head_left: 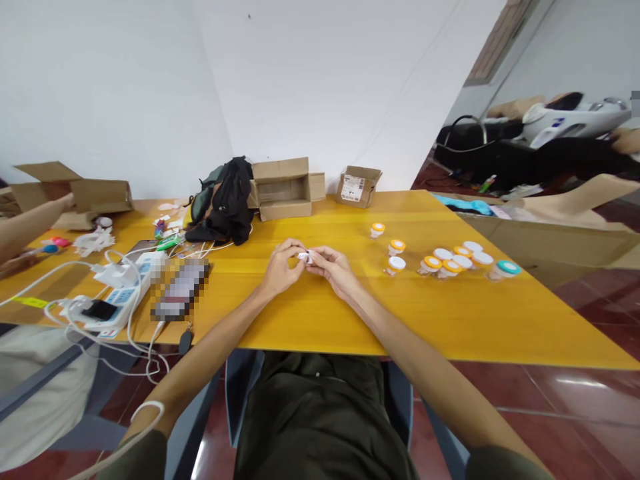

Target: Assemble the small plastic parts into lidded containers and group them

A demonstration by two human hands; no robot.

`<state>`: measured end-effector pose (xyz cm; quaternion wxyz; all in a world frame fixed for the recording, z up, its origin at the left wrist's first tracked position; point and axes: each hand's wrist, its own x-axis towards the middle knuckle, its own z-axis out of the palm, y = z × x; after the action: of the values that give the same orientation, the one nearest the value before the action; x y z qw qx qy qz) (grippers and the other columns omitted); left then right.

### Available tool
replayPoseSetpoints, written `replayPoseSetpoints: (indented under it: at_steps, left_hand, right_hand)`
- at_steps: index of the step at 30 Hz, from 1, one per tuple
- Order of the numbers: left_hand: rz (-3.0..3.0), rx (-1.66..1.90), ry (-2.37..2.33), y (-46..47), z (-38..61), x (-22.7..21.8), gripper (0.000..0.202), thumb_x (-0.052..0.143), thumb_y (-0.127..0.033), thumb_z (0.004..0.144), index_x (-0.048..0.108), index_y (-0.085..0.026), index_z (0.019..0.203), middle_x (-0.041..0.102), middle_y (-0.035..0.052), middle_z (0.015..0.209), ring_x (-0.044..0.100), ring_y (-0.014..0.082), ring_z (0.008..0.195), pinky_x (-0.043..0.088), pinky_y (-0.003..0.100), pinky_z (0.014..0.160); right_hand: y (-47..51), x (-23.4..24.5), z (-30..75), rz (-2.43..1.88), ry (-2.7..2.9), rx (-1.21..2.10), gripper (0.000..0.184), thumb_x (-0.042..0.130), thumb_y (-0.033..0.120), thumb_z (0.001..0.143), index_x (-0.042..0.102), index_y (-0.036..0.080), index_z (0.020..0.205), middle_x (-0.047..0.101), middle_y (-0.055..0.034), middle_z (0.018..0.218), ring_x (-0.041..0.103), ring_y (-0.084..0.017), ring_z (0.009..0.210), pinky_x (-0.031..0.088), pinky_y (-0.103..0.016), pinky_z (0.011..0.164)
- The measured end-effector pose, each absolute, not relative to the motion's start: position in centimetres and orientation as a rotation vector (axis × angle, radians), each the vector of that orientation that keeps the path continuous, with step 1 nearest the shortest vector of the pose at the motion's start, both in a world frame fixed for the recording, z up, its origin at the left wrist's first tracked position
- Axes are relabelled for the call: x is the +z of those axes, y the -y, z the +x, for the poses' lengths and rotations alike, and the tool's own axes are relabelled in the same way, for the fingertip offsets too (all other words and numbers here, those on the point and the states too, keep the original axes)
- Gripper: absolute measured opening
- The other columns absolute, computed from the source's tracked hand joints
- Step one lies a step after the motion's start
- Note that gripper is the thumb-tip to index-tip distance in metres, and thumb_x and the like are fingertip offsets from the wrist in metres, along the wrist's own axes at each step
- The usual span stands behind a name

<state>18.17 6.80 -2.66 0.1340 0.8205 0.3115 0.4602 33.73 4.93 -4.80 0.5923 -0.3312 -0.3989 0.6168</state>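
My left hand [281, 267] and my right hand [334, 267] meet over the middle of the yellow table [310, 320]. Both pinch a small white object [303, 255] held between their fingertips; it is too small to name. To the right on the table stand several small jars [453, 261] with orange or white lids, and one teal-lidded jar [505, 269] at the far end of the group.
A white power strip [120, 293] with tangled cables and a phone [181, 288] lie at left. A black bag [227, 200] and open cardboard boxes [283, 189] stand at the back. Another person's arm [25, 227] reaches in at far left.
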Motion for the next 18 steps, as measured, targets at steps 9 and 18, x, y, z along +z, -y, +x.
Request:
replayPoseSetpoints:
  at_steps: [9, 18]
  left_hand:
    - [2.275, 1.344, -0.852, -7.19, 18.14, -2.40, 0.009, 0.059, -0.015, 0.081, 0.066, -0.020, 0.080, 0.067, 0.0043, 0.090, 0.065, 0.0159, 0.082, 0.053, 0.028, 0.072]
    - [2.263, 1.350, -0.828, -7.25, 18.03, -2.33, 0.009, 0.059, -0.014, 0.082, 0.067, -0.019, 0.080, 0.069, 0.0045, 0.090, 0.066, 0.0151, 0.081, 0.053, 0.026, 0.069]
  right_hand:
    - [-4.83, -4.56, 33.89, -0.742, 0.929, 1.470, 0.032, 0.087, 0.047, 0.056, 0.073, 0.024, 0.074, 0.072, 0.0002, 0.079, 0.065, -0.014, 0.072, 0.058, -0.030, 0.075]
    - [-5.09, -4.82, 34.09, -0.751, 0.929, 1.452, 0.031, 0.088, 0.045, 0.057, 0.074, 0.022, 0.074, 0.073, -0.0017, 0.079, 0.065, -0.014, 0.070, 0.056, -0.030, 0.075]
